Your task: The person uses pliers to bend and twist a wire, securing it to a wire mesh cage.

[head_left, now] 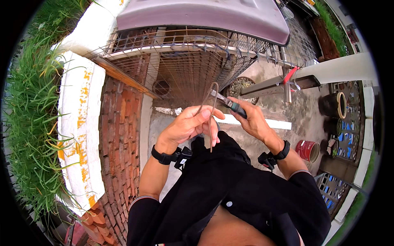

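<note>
Your left hand (193, 123) pinches the bent brown wire (214, 83) between thumb and fingers, the hooked bend standing above your fingertips and one leg running down past them. Your right hand (255, 121) is wrapped around the dark handles of the pliers (237, 108), whose metal tip lies at the wire just below its bend, though I cannot tell whether the jaws bite on it. Ahead of you stands the mesh cage (188, 67), with the brick wall (119, 143) to your left
</note>
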`<state>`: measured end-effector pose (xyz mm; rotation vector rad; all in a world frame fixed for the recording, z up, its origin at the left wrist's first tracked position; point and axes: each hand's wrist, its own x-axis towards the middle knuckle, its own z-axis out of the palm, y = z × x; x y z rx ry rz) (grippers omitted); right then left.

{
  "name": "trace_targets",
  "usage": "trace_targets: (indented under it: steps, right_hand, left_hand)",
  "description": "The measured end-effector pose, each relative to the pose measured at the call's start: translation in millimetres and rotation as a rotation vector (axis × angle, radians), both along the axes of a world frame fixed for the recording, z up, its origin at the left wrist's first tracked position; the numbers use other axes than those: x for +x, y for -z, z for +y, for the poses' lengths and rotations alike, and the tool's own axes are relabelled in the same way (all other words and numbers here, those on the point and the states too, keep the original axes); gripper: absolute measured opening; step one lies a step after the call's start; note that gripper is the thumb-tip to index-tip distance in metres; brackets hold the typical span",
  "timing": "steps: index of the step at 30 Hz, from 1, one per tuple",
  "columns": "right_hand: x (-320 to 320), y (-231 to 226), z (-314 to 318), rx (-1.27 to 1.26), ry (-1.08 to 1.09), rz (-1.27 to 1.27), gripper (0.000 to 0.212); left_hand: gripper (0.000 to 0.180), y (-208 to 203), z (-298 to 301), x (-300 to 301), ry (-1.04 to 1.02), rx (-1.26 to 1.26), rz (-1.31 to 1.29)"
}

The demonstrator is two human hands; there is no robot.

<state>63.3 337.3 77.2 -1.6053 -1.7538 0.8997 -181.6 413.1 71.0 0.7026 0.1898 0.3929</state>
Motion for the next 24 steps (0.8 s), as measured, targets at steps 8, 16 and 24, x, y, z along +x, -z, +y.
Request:
trace_targets:
  steps: [8, 16, 24]
  right_hand:
    - [36.9, -1.7, -2.3, 0.069, 0.011, -0.035, 0.05]
    - [82.5, 11.0, -15.5, 0.218, 0.023, -0.052, 0.051]
    - [106.6, -0.3, -22.0, 0.036, -0.092, -0.017, 0.034]
  left_hand:
    - [0.053, -1.5, -6.3, 36.1, 0.076, -0.049, -0.013]
    - [0.057, -2.9, -26.9, 79.7, 0.097, -0.062, 0.011]
    - [0.057, -15.4, -45.5, 96.6, 0.085, -0.043, 0.046]
